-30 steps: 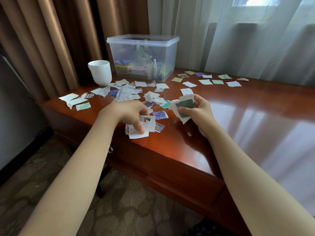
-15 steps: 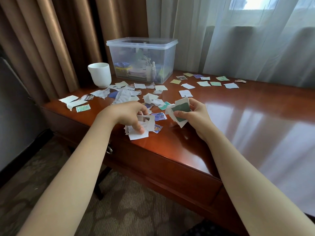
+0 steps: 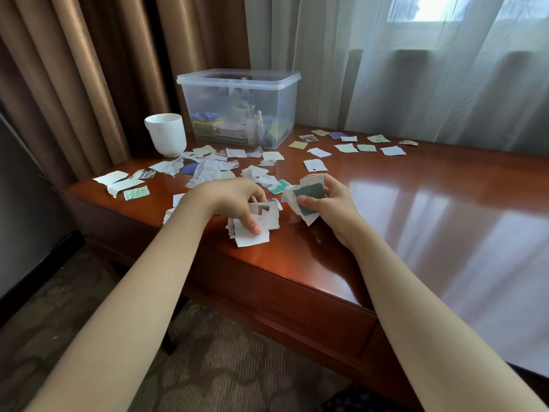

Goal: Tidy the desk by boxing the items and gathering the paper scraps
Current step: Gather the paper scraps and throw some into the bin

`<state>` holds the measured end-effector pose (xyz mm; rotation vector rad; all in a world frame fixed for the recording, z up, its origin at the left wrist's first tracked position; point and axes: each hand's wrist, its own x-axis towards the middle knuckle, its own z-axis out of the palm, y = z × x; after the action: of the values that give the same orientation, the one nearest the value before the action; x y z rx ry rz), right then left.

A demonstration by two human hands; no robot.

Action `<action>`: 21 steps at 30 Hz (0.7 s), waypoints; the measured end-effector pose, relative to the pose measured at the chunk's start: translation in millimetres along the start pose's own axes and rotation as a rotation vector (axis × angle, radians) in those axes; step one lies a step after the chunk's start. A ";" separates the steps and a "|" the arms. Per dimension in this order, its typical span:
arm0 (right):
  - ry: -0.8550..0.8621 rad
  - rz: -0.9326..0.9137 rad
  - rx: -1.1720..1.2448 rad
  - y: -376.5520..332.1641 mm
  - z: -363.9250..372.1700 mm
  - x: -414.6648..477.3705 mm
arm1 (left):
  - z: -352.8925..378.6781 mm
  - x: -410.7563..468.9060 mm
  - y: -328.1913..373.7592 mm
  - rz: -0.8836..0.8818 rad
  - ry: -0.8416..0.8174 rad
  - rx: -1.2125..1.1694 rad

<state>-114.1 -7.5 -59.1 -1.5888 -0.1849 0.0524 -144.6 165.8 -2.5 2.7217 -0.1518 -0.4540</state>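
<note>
Torn paper scraps (image 3: 214,168) lie scattered over the left part of the wooden desk (image 3: 386,221), with a second loose row (image 3: 353,145) farther back. My left hand (image 3: 237,203) grips a small pile of white scraps (image 3: 252,236) near the desk's front edge, thumb on top. My right hand (image 3: 329,200) holds a bunch of scraps with a dark green piece (image 3: 309,194) facing me, raised just above the desk. A clear plastic box (image 3: 237,108) stands at the back with several small items inside.
A white mug (image 3: 166,133) stands left of the box. Brown curtains hang behind on the left and sheer white curtains on the right. The desk's right half is glossy and reflects the window. Patterned carpet lies below the front edge.
Both hands keep their scraps and have barely shifted. The view has tilted slightly, so the desk and box sit lower in the frame.
</note>
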 end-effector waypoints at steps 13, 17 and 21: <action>-0.001 0.008 -0.005 0.7 -2.6 -3.4 | 8.6 6.2 6.9 -0.028 0.106 0.139; 0.016 0.015 0.001 1.1 -3.8 -4.0 | 9.7 4.7 6.6 -0.024 0.122 0.116; 0.035 0.021 0.002 1.8 -4.8 -4.4 | 8.5 4.7 6.5 0.025 0.105 0.051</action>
<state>-117.6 -12.9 -61.0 -1.5886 -0.1407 0.0413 -143.2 156.0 -8.9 2.7827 -0.1710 -0.3038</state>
